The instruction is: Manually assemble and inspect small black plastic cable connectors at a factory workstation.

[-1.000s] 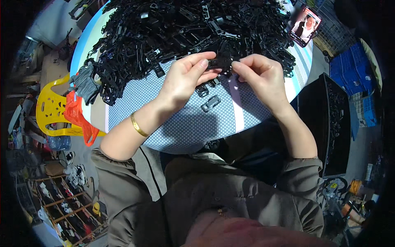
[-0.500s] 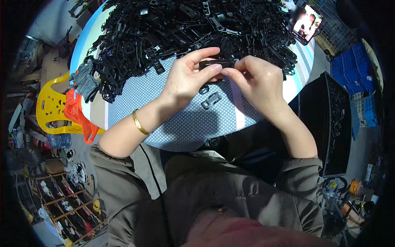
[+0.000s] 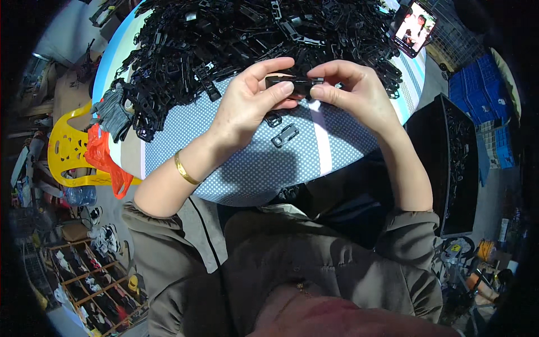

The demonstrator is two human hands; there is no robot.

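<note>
Over the front part of the table, a small dark plastic part (image 3: 297, 85) is held between my two hands. My left hand (image 3: 244, 101) pinches its left end with thumb and fingers. At the other end, my right hand (image 3: 362, 95) grips it between thumb and forefinger. Exactly what kind of part it is, the fingers hide. Below the hands a loose black rectangular frame-like piece (image 3: 285, 136) lies on the dotted cloth, and another black piece (image 3: 273, 119) is partly covered by my left hand. Beyond my fingers spreads a large heap of black plastic parts (image 3: 224, 42).
The rounded table (image 3: 252, 177) has a patterned cover. A lit phone (image 3: 414, 28) stands at its far right. Grey cloth (image 3: 114, 115) and a red bag (image 3: 104, 157) lie by the left edge, near a yellow chair (image 3: 64, 146). To the right are a black bin (image 3: 435, 180) and blue crates (image 3: 477, 87).
My right hand's fingers have spread wider and shifted slightly up around the part. The part looks turned a little. My left hand keeps its pinch.
</note>
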